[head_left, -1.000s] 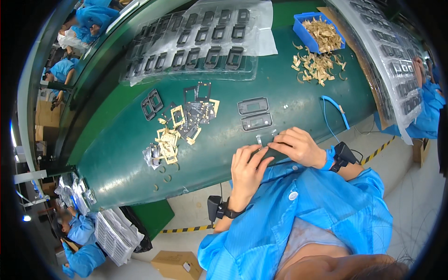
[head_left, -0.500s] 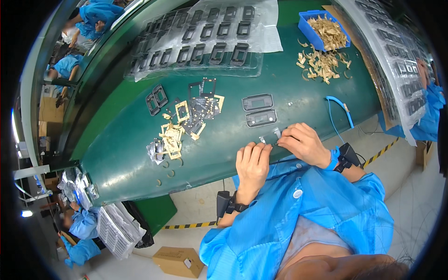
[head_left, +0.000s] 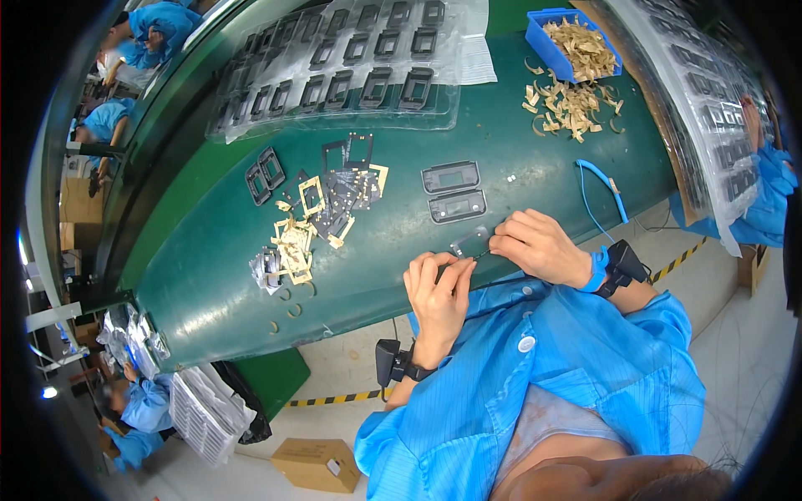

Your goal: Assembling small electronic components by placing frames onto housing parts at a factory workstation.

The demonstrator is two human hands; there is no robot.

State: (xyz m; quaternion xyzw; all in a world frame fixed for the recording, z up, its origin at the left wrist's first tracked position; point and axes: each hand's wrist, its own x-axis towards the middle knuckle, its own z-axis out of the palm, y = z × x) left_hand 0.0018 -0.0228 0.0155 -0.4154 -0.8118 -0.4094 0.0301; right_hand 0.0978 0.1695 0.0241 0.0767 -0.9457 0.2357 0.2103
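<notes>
Steady the small transparent plate by its edges, with left hand and right hand apparently pinching it; avoid smudging.

Blue smock, fine stripes, rd white btns; pale mottled top under. L hand, R hand bare, ea. w/ blk boxy unit on blk wrist strap; blue wristband on R too.
</notes>
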